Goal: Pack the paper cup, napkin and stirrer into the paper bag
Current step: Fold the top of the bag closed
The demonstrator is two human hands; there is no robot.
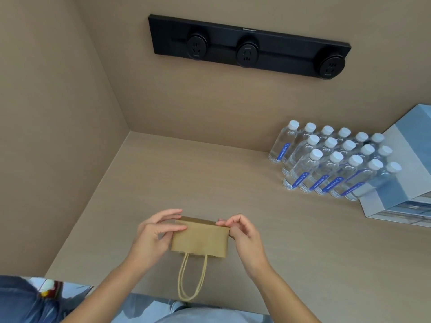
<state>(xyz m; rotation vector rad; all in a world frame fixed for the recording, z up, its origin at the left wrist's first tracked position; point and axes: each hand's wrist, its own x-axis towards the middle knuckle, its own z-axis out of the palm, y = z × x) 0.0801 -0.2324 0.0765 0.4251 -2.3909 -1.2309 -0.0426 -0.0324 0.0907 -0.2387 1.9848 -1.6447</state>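
The bag (199, 238) is held flat over the near counter (233, 183), long axis left to right, handles trailing near. Its left end is pinched by the left hand (154, 231), its right end by the right hand (242, 231). Cup, napkin and stirrer are not seen.

Both hands, left hand (154, 231) and right hand (242, 231), pinch the folded paper bag (200, 240) on the counter (210, 178).

bag (200, 241): brown paper, flat, top part folded over | pose: lies on the beige table, near the front edge | handles (191, 278): two twisted loops (same brown), pointing to the person | cup, napkin, stirrer: not visible
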